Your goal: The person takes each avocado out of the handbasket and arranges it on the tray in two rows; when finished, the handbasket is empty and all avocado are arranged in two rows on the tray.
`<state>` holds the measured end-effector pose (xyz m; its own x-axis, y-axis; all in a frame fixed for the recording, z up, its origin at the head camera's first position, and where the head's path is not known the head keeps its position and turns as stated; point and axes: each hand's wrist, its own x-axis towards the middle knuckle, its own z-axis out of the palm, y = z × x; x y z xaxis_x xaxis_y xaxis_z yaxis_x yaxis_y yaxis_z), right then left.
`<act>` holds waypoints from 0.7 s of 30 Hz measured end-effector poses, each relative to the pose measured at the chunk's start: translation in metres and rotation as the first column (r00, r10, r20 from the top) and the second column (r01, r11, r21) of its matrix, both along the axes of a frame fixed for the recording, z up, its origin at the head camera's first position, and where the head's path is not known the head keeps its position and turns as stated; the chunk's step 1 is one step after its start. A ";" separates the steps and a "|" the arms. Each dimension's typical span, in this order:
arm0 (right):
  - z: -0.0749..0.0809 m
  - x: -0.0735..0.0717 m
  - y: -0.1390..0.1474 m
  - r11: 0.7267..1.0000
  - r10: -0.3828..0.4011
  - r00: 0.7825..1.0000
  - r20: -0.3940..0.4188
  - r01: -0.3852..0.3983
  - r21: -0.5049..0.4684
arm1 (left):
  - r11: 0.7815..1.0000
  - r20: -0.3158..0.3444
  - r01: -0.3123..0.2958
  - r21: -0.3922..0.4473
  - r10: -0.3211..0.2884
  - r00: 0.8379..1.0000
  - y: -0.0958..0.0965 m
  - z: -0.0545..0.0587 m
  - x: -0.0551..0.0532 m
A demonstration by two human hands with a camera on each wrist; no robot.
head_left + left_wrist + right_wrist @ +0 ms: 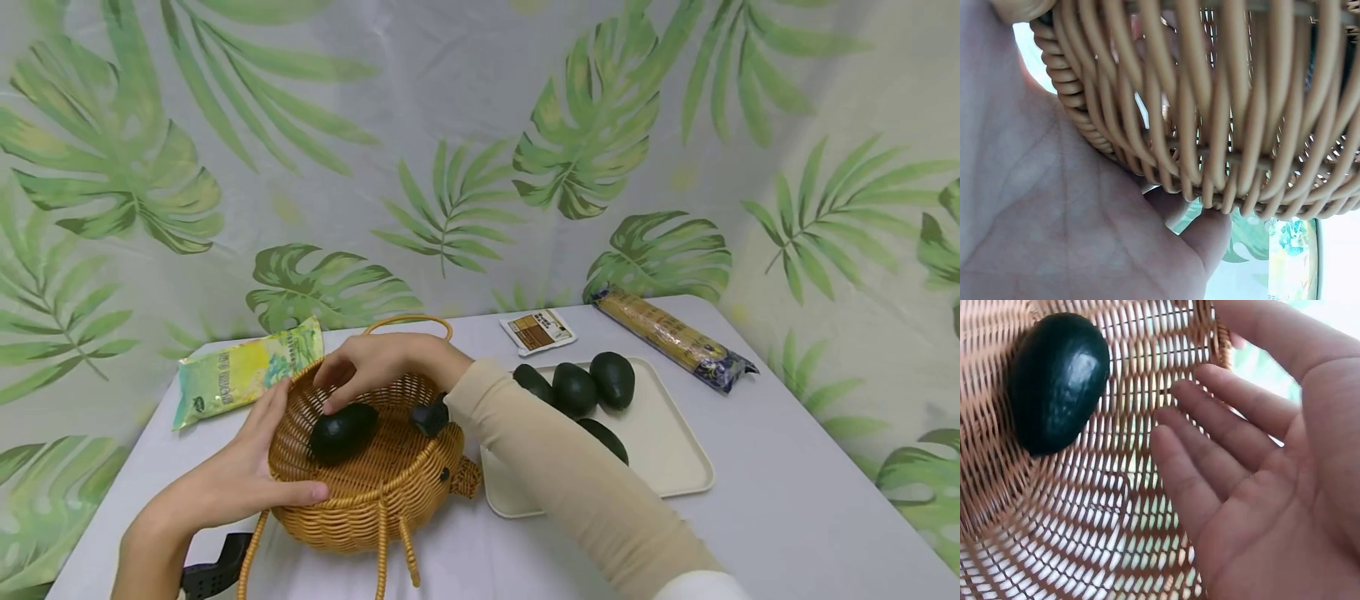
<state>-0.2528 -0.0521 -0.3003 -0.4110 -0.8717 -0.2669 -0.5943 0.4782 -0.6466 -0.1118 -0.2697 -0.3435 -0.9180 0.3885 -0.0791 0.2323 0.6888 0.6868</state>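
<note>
A brown wicker basket with bead-like dark eyes on its side stands tilted a little toward me. My left hand holds it at the left, thumb over the rim; in the left wrist view its palm lies along the woven wall. One dark green avocado lies inside. My right hand reaches over the rim into the basket. The right wrist view shows this hand holding nothing, its fingers extended near the weave and apart from the avocado.
To the right, a cream tray carries several avocados, partly behind my right sleeve. A green-yellow packet lies behind the basket at left. Farther back are a small brown-and-white packet and a long clear-wrapped package.
</note>
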 end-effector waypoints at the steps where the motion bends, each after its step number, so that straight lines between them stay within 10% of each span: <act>1: -0.001 -0.001 -0.001 1.000 0.003 1.000 0.004 -0.003 0.004 | 1.000 0.000 -0.001 0.001 0.001 1.000 0.000 0.000 0.000; 21: -0.031 -0.009 -0.021 0.982 0.122 0.992 -0.039 -0.115 0.150 | 1.000 0.005 0.001 0.014 -0.001 1.000 0.001 0.001 0.000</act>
<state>-0.2615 -0.0728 -0.3318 -0.3224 -0.8677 -0.3783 -0.6808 0.4902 -0.5442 -0.1117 -0.2683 -0.3429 -0.9174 0.3902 -0.0785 0.2291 0.6789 0.6975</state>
